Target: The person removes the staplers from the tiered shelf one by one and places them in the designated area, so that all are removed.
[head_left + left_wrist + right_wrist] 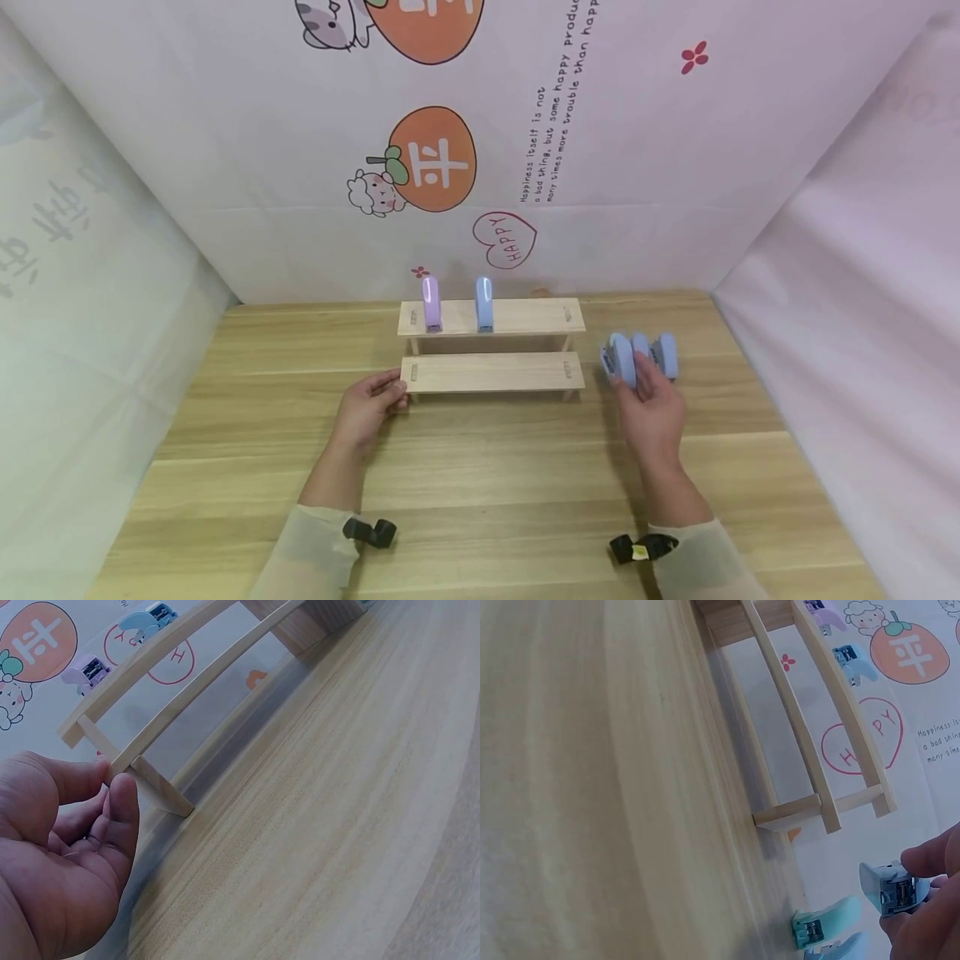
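The light blue stapler [624, 360] is found in the right hand [654, 412], over the right side of the counter [480, 483] and well to the right of the wooden rack [491, 372]; whether its underside touches the counter cannot be determined. The right hand is narrowed, thumb on one side of the stapler and fingers on the other. Just beside it are a teal stapler [829, 921] and another pale blue stapler [844, 947], the latter cut off by the lower edge of the right wrist view. The left hand [367, 408] is likewise narrowed, pinching the left end of the rack's front board between thumb and fingers. The rack stands upright on the counter in two tiers, the rear board [528, 317] higher than the front one. On the rear board rest a purple stapler [431, 302], near its left end, and a blue stapler [484, 302], near the middle, apart from each other. Both forearms wear light sleeves [307, 546] with black wrist mounts [369, 532]. Behind the counter hangs a white printed sheet [622, 200] bearing orange fruit figures, English lettering and a red heart outline [505, 240] marked HAPPY.
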`<state>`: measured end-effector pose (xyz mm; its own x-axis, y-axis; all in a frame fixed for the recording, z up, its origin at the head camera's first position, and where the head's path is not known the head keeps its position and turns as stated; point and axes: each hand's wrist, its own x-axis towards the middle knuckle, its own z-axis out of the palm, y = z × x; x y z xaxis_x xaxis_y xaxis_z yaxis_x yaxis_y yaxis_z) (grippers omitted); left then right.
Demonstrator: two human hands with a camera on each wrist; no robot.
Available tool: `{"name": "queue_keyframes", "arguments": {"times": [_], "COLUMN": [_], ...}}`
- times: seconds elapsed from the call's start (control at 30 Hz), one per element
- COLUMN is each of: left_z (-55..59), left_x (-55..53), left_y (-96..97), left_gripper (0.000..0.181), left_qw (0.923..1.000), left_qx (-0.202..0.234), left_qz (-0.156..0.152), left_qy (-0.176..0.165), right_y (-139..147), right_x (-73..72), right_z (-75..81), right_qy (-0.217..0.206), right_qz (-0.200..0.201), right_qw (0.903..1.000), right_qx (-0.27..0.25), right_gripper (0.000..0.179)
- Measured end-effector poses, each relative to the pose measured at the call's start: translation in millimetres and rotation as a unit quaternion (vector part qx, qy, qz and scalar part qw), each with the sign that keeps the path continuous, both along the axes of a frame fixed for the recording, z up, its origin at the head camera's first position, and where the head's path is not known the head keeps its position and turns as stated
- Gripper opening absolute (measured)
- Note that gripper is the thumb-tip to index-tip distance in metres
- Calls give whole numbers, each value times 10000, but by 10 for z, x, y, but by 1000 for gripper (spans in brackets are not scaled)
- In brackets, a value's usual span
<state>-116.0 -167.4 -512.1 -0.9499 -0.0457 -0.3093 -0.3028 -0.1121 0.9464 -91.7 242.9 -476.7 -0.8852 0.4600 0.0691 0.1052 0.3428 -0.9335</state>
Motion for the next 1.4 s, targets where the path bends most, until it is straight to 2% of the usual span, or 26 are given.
{"name": "queue_keyframes", "arguments": {"times": [0.97, 1.17, 1.4], "left_z": [-27, -37, -31], "left_x": [-9, -22, -22], "left_y": [-1, -13, -8], "left_gripper": [40, 40, 41], "left_qw": [10000, 10000, 10000], "left_qx": [-34, -11, -19], "left_qz": [0, -19, -47], "left_qy": [40, 30, 50], "right_y": [47, 66, 78], "right_x": [236, 262, 288], "right_z": [-207, -220, -237], "right_qy": [-394, -624, -937], "right_qz": [-225, -135, -235], "right_qw": [9984, 9978, 9949], "right_qx": [-323, -203, -302], "right_gripper": [57, 55, 56]}}
